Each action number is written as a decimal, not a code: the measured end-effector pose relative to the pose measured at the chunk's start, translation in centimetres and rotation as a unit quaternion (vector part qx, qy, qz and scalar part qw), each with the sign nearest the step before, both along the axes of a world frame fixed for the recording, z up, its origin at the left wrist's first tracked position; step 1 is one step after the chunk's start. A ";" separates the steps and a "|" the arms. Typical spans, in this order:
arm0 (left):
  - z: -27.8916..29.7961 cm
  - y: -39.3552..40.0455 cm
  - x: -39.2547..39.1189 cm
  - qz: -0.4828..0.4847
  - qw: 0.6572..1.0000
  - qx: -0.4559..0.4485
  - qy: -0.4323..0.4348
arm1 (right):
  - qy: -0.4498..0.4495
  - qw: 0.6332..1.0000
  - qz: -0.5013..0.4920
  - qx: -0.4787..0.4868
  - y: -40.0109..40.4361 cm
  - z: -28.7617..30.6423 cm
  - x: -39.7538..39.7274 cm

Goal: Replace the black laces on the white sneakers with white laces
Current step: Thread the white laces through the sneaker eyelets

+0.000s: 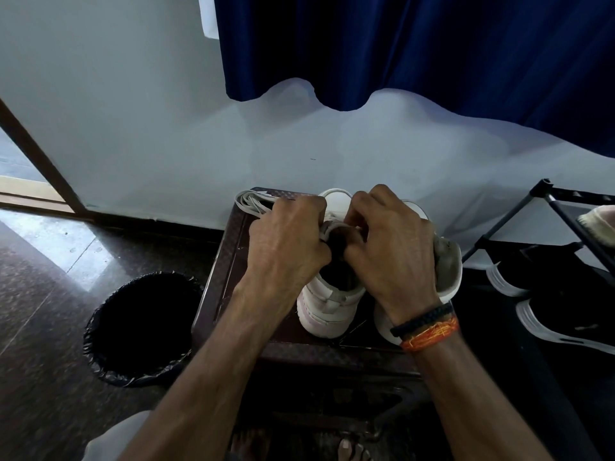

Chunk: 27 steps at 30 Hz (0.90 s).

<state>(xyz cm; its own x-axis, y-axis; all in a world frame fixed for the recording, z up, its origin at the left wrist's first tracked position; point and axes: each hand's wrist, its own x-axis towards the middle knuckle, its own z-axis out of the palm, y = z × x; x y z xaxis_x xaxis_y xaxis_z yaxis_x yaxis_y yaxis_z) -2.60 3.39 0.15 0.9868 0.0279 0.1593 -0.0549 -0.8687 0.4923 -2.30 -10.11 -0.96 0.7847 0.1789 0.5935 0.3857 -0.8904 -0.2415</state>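
Observation:
Two white sneakers stand on a dark brown stool (233,261), toes pointing away from me. Over the lacing area of the left sneaker (327,304) both my hands work. My left hand (288,241) has its fingers curled around a white lace at the tongue. My right hand (389,241) pinches the lace at the eyelets, fingers bent. The right sneaker (449,271) is mostly hidden behind my right wrist. A loose bundle of white laces (251,201) lies at the stool's far left corner. I see no black laces.
A bin lined with a black bag (143,327) stands on the floor left of the stool. A black shoe rack (565,207) with black sneakers (565,311) under it is on the right. White wall and blue curtain (416,51) behind. My bare toes show below.

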 end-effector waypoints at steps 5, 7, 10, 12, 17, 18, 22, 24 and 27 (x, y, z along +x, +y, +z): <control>-0.4 -0.7 -0.2 0.044 0.999 0.014 -0.011 | 0.008 1.000 -0.004 0.009 0.1 -0.3 0.1; -0.5 -0.9 -0.3 0.059 0.998 0.012 -0.013 | 0.014 1.000 -0.004 0.017 0.2 -0.3 0.2; -0.8 -0.9 -0.3 0.073 0.997 0.013 -0.004 | 0.043 0.999 0.007 0.016 0.2 -0.3 0.3; -1.0 -0.8 -0.2 0.078 0.997 0.019 0.001 | 0.060 0.998 0.019 0.029 -0.1 0.0 0.4; -1.0 -0.8 0.0 0.076 0.996 0.038 0.024 | 0.097 0.995 0.027 0.012 -1.5 0.7 0.6; -1.0 -0.8 0.0 0.074 0.996 0.038 0.025 | 0.091 0.995 0.030 -0.021 -1.5 0.6 0.6; -1.0 -0.8 -0.1 0.072 0.997 0.028 0.022 | 0.047 0.993 0.045 -0.096 -0.9 -0.2 0.6; -1.0 -0.8 -0.1 0.073 0.997 0.017 0.030 | 0.035 0.996 0.032 -0.078 -0.7 -0.3 0.6; -1.1 -0.7 -0.1 0.072 0.997 -0.004 0.035 | 0.022 0.998 0.006 -0.053 -0.5 -0.1 0.4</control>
<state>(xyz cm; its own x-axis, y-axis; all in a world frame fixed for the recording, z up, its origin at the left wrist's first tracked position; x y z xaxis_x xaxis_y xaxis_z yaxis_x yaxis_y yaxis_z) -2.68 2.69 -0.96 0.9811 0.1716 0.0889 0.1054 -0.8607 0.4981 -1.88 -10.58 -1.09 0.8069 0.2487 0.5357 0.3882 -0.9069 -0.1637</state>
